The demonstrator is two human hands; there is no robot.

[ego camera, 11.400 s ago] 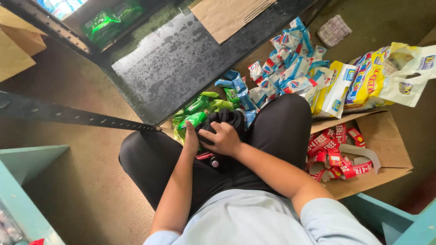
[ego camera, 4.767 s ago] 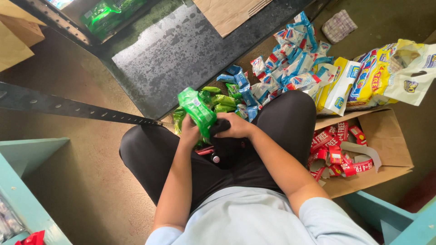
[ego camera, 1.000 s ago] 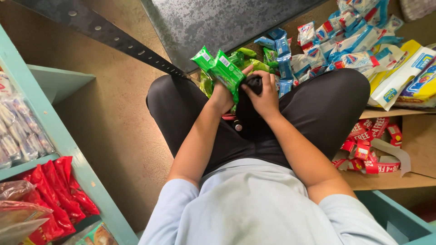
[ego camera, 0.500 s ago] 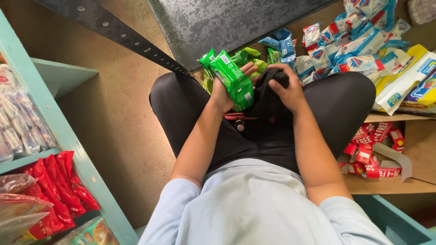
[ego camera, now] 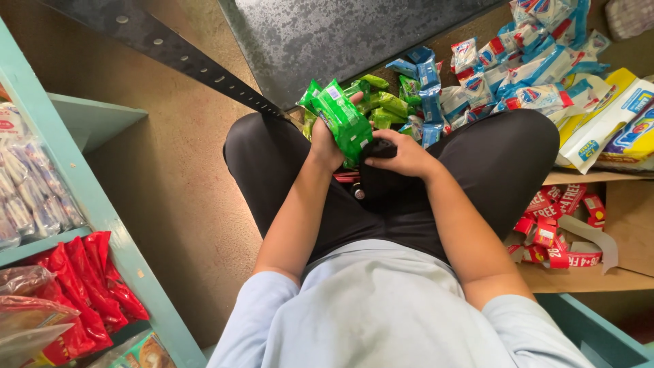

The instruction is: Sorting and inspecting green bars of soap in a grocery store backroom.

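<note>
My left hand is clamped around a stack of green snack packets, held up over my lap. My right hand is curled around a black bag resting between my thighs, just beside the stack. Past my knees more green packets lie on the floor, with blue packets next to them. To my right an open cardboard box holds red packets; a teal shelf stands to my left.
</note>
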